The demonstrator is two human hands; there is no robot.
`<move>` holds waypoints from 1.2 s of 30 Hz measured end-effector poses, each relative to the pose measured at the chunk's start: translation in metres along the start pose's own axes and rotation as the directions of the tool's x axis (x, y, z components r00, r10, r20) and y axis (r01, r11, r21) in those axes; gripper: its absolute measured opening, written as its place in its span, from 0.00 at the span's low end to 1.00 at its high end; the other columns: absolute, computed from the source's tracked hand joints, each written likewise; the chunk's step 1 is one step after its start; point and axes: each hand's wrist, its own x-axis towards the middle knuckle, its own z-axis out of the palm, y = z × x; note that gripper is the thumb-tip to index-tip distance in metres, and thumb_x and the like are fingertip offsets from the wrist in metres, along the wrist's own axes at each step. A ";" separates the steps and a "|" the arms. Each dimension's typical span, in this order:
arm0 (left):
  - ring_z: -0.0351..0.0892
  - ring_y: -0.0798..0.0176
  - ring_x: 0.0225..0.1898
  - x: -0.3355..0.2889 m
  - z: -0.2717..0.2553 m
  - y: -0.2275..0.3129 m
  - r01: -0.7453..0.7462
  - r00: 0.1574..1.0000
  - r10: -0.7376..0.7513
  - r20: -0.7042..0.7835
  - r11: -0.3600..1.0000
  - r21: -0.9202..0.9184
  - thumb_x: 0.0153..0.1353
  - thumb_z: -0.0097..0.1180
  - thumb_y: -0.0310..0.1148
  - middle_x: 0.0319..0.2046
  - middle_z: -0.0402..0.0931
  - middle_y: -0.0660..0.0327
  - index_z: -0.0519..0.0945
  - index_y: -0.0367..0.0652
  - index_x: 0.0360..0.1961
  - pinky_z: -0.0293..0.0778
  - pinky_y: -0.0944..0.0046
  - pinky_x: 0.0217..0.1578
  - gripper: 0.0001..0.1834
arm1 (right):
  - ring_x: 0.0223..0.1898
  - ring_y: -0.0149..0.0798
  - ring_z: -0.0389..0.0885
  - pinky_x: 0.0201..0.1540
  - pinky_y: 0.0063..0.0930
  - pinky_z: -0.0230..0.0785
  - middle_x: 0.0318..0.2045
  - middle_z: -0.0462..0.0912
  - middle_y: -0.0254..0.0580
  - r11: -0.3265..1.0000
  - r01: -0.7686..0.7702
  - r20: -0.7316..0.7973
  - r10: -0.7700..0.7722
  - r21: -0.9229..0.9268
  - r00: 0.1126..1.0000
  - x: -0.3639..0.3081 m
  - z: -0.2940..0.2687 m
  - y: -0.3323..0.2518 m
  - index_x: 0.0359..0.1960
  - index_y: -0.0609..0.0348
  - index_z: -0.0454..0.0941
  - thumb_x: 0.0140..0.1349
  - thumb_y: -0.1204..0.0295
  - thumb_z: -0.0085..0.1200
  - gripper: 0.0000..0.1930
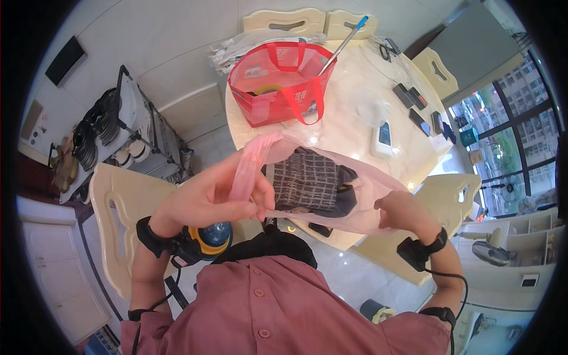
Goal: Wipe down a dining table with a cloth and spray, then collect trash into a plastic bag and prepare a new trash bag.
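Observation:
Between my hands a thin pink plastic bag (365, 184) is stretched wide at its mouth, over the near edge of the table. Looped across my left hand (207, 194) is one of its handles, the fingers curled around the pink film. On the far side of the opening, my right hand (405, 210) pinches the bag's rim, its fingertips partly hidden. Inside lies a dark grey checked cloth item (305, 179), bunched up with darker fabric beside it. What lies underneath cannot be seen.
A red mesh tote bag (251, 109) stands on the pale round table (349, 77), a blue-tipped rod (346, 44) leaning out of it. A white handheld device (383, 140) and several small dark devices lie rightward. Cream chairs (109, 177) surround the table; a shoe rack (133, 109) stands left.

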 end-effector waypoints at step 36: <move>0.75 0.65 0.32 0.060 0.042 0.014 -0.240 0.970 0.205 0.133 0.692 0.681 0.52 0.55 0.23 0.33 0.74 0.58 0.76 0.39 0.38 0.69 0.68 0.32 0.10 | 0.29 0.27 0.72 0.31 0.19 0.65 0.31 0.74 0.36 0.135 0.552 -0.556 0.395 0.823 0.732 0.043 -0.021 -0.061 0.52 0.62 0.65 0.59 0.74 0.48 0.18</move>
